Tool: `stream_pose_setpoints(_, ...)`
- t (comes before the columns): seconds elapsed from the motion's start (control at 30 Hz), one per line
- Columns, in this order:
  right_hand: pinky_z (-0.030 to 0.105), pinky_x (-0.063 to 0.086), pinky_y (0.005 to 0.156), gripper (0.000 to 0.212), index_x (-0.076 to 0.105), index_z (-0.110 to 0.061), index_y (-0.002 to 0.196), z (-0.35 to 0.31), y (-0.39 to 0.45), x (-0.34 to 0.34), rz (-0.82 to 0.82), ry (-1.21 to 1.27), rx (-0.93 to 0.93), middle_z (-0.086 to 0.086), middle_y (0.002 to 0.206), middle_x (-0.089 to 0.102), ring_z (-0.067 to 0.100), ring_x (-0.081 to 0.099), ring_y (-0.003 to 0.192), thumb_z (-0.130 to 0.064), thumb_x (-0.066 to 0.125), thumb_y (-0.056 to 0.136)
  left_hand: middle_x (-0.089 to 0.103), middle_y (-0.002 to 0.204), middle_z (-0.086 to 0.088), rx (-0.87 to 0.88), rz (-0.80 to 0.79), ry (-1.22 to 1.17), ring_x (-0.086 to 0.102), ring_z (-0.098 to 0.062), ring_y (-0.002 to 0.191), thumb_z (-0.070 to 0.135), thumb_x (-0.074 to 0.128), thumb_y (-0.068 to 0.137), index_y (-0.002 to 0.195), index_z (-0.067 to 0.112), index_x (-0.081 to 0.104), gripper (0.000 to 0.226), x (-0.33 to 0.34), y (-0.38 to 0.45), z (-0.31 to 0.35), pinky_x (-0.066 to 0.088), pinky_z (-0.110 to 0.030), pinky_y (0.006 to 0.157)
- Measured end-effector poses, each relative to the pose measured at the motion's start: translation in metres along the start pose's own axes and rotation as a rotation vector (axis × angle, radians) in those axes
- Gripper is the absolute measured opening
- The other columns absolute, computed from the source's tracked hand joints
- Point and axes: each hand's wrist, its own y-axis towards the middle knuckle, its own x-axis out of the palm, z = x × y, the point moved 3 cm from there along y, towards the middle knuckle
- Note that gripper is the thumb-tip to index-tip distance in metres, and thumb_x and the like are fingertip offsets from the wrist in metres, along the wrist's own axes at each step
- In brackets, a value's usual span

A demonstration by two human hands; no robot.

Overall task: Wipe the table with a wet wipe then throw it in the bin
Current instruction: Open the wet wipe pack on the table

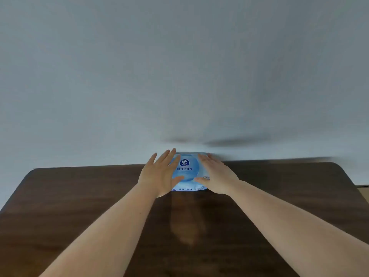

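A blue wet-wipe pack (186, 172) sits at the far edge of the dark wooden table (79, 206), against the pale wall (179, 66). Left hand (159, 174) and right hand (216, 175) flank the pack, fingers spread and extended, palms at its two sides. Whether either palm actually touches the pack cannot be told; neither hand is clenched.
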Motion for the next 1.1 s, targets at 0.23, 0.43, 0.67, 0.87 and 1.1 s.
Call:
stream_pose_setpoints(0.23,0.038,0.018,0.117,0.084,0.003,-0.014,0.151,0.023,0.023,0.036,-0.062,0.055,0.058,0.003,0.161,0.007,0.016,0.005,0.147,-0.050,0.049,0.091,-0.003,0.161,-0.001,0.022,-0.058,0.014,-0.003,-0.022,0.147,0.063,0.024,0.092,0.152,0.023,0.004,0.075,0.040,0.036,0.006,0.007,-0.041,0.119)
stream_pose_setpoints(0.43,0.034,0.015,0.117,0.081,0.004,-0.016,0.151,0.026,0.025,0.043,-0.024,0.102,0.048,0.000,0.161,0.006,0.012,0.003,0.147,-0.047,0.050,0.092,0.008,0.161,0.000,0.048,-0.052,-0.066,0.005,-0.021,0.147,0.059,0.030,0.094,0.152,0.021,0.011,0.072,0.040,0.049,0.000,0.013,-0.035,0.117)
stream_pose_setpoints(0.67,0.035,0.019,0.116,0.080,0.001,-0.018,0.151,0.024,0.022,0.044,-0.017,0.109,0.076,-0.001,0.161,0.003,0.013,0.006,0.147,-0.048,0.046,0.093,0.037,0.151,-0.002,-0.047,-0.038,-0.447,0.029,-0.021,0.141,0.060,0.031,0.093,0.144,0.019,0.038,0.066,0.028,0.051,-0.006,0.031,-0.036,0.108)
stream_pose_setpoints(0.87,0.034,0.019,0.116,0.079,-0.001,-0.017,0.151,0.019,0.021,0.043,-0.032,0.084,0.095,-0.001,0.161,0.002,0.012,0.003,0.147,-0.048,0.044,0.094,0.056,0.094,-0.002,-0.432,0.380,-0.547,0.058,-0.028,0.082,0.055,0.048,0.090,0.100,0.012,0.047,0.044,0.004,0.052,-0.010,0.041,-0.035,0.064)
stream_pose_setpoints(1.1,0.034,0.017,0.116,0.079,-0.001,-0.016,0.151,0.019,0.022,0.042,-0.042,0.057,0.083,0.000,0.161,0.002,0.013,0.003,0.147,-0.048,0.044,0.094,0.056,0.099,0.011,-0.364,0.226,-0.560,0.056,-0.013,0.091,0.070,0.064,0.069,0.108,0.024,0.053,0.062,0.018,0.049,0.019,0.042,-0.028,0.069)
